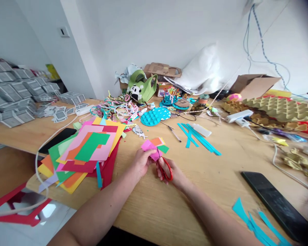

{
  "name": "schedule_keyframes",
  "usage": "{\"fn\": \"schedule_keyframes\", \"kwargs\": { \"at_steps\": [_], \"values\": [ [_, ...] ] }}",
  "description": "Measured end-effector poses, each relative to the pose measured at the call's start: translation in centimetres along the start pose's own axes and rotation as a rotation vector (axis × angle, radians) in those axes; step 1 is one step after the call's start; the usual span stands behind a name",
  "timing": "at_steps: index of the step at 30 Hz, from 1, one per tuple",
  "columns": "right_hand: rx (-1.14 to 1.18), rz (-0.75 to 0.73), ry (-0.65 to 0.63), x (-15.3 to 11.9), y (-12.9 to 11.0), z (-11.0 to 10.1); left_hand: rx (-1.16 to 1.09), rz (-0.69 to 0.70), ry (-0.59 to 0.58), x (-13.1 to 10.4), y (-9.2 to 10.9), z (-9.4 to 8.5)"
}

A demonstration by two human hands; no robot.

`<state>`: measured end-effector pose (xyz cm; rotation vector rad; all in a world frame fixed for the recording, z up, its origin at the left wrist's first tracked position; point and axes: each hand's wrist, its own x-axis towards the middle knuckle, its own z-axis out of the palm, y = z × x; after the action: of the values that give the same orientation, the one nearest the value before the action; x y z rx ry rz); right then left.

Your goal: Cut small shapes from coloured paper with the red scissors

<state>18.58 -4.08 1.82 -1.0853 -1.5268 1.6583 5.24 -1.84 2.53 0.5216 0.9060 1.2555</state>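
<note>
Near the middle of the wooden table, my left hand [143, 161] pinches a small piece of pink-purple paper [148, 146]. My right hand [166, 171] is wrapped round the red handles of a pair of scissors [169, 170]. The dark scissor blades lie at the right edge of the pink paper. Just behind the held paper are a green paper piece [163, 148] and an orange one [156, 140]. A pile of coloured paper sheets [92, 143] lies to the left of my hands.
Blue paper strips [201, 139] and a pen [175, 134] lie behind my hands. A large black phone [274, 201] rests at the right, beside more blue scraps [256, 225]. Egg trays [284, 107], a green bag [142, 89] and a white cable [37, 160] are around.
</note>
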Motion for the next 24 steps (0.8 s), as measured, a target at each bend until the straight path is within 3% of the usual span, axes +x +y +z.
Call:
{"fn": "schedule_keyframes", "kwargs": {
  "at_steps": [24],
  "values": [
    [-0.014,-0.014,0.017,-0.10,-0.30,0.07,-0.066,-0.060,-0.024,0.29,-0.24,-0.24]
  ]
}}
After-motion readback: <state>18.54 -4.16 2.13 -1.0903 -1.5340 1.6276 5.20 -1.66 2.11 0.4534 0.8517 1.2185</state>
